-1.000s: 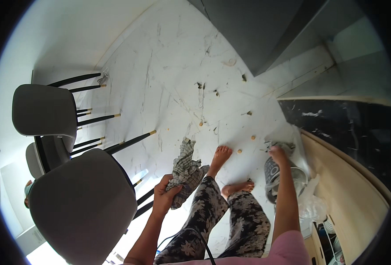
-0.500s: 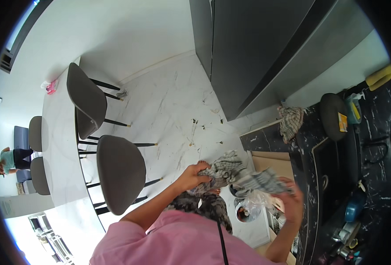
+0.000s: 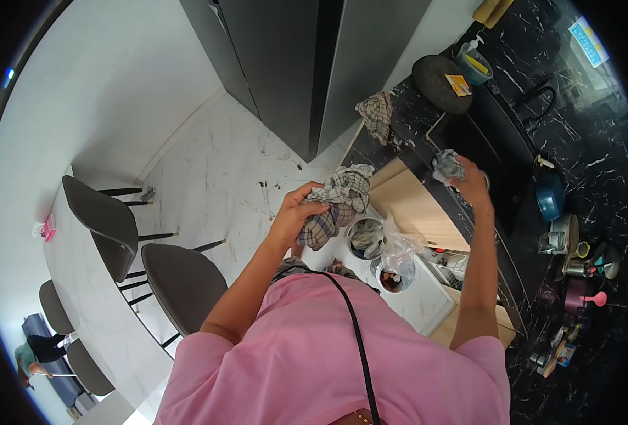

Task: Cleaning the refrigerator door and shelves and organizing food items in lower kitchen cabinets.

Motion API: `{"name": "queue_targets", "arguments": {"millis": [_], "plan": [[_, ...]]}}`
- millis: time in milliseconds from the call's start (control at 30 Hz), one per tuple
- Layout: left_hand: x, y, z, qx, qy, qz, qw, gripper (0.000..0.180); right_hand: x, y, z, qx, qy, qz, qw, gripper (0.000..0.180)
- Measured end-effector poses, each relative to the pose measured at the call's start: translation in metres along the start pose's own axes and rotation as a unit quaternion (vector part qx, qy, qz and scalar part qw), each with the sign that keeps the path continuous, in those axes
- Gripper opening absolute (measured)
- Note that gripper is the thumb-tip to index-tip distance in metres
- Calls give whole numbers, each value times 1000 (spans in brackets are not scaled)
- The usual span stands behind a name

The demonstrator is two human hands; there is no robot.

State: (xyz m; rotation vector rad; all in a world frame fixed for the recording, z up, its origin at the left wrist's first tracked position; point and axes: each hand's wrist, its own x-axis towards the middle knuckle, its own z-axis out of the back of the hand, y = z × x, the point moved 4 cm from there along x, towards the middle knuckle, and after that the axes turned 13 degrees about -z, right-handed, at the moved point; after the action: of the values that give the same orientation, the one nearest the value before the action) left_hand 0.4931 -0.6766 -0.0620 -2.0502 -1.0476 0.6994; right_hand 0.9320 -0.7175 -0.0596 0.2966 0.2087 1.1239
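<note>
My left hand (image 3: 294,216) is closed around a bunch of crumpled checked cloths (image 3: 337,205), which hangs in front of me above the floor. Out to the right, my right hand (image 3: 474,185) grips a smaller crumpled grey checked cloth (image 3: 446,166) over the counter's edge, beside the black sink (image 3: 480,149). A third checked cloth (image 3: 376,117) lies draped on the counter corner. Below the bunch stands a round bin (image 3: 365,237) with pale cloth-like stuff inside; clear plastic (image 3: 397,249) sits beside it, over a second container (image 3: 393,278).
An open wooden cabinet door (image 3: 420,202) juts out beneath the counter. A tall grey fridge (image 3: 278,64) stands ahead. Chairs (image 3: 183,283) line a white table (image 3: 101,297) on the left. A blue pot (image 3: 549,195) sits right of the sink. Far left, a person (image 3: 30,358) bends over.
The cloths spanned both hands before; now they are apart. My right hand has moved up and right to the counter with one cloth. The view has turned toward the sink.
</note>
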Motion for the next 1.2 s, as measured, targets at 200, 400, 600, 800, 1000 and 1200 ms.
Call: {"name": "queue_targets", "arguments": {"millis": [200,400,600,800,1000,1200], "plan": [[39,-9,-18,-1,50,-32,998,38,-77,214,-47,457,303,77,833,55],[50,-45,-5,-39,61,-66,995,48,-13,164,41,537,114,4,836,42],[48,-37,26,-72,27,-2,997,51,74,76,43,317,-3,11,948,53],[48,-48,44,-54,-20,8,998,51,85,161,-68,54,-109,72,990,80],[58,-77,48,-62,-33,-32,997,46,136,206,-131,-131,-174,106,970,36],[62,-94,54,-86,-39,-41,995,49,182,187,-7,293,-142,3,946,8]]}}
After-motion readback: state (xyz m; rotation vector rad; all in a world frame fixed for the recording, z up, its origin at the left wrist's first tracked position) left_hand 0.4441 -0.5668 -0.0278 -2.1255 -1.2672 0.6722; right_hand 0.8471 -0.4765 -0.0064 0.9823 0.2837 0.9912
